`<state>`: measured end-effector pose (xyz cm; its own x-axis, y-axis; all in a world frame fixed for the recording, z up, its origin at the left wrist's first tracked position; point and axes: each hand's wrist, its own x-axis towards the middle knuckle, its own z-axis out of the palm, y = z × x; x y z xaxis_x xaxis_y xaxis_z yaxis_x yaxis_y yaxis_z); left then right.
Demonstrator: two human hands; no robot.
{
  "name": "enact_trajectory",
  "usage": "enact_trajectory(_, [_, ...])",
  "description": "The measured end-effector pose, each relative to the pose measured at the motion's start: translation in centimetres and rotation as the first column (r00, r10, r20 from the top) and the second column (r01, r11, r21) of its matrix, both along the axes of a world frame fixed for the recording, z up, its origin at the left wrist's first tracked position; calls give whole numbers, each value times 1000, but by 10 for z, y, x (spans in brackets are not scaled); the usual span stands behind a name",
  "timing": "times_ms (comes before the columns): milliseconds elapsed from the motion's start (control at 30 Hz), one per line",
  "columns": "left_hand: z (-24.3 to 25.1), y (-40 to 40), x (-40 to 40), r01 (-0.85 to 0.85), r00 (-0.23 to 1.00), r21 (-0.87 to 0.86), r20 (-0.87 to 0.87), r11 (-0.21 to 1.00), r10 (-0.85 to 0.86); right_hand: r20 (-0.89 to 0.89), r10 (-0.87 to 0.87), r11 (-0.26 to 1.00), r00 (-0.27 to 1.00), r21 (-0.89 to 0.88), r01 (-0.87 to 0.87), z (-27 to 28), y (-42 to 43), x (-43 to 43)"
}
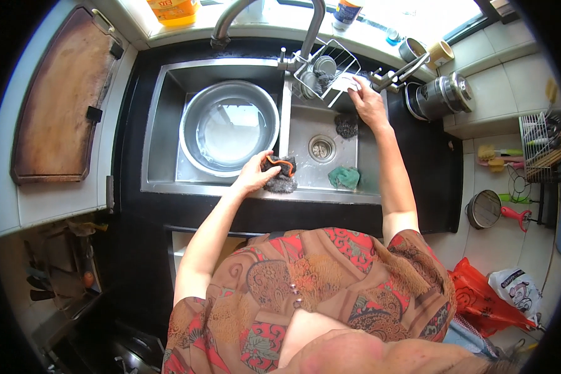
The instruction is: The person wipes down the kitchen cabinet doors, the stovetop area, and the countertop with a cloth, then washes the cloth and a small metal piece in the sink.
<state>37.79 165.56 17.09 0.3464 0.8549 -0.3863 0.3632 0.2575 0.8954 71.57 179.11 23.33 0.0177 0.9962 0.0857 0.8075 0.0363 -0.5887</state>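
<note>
My left hand [256, 174] grips a dark grey scrubbing cloth [280, 180] with an orange edge, above the front of the sink's divider. Up at the wire rack [349, 55], my right hand [370, 104] pinches a thin white item [346, 83]; glare hides what it is. Inside the rack are small round dishes [325, 65] and a dark scrubber [325, 82]. A large metal basin [185, 135] holding water sits in the left bowl of the steel sink [168, 84]. In the right bowl lie a dark mesh scrubber [346, 126] and a green cloth [343, 178], near the drain [321, 148].
A curved faucet [314, 28] rises behind the divider. Lidded metal pots [442, 99] stand on the black counter [423, 163] at right. A wooden cutting board [61, 98] is at left. Strainers [484, 209] hang at far right, above a red plastic bag [477, 294].
</note>
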Motion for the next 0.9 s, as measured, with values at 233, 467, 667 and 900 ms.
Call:
enact_trajectory(233, [1, 18, -1, 35, 971, 227, -240, 973, 21, -363, 337, 941, 869, 94, -325, 60, -23, -141])
enact_trajectory(467, [26, 68, 5, -35, 985, 234, -155, 972, 73, -412, -216, 975, 885, -43, 218, -42, 67, -176])
enact_trajectory(667, [4, 100, -1, -232, 962, 106, 171, 967, 212, -265, -282, 952, 922, 39, 303, -33, 117, -200])
enact_trajectory(900, [24, 127, 3, -396, 881, -84, 247, 914, 405, -245, -291, 947, 925, 66, 316, -44, 124, -197])
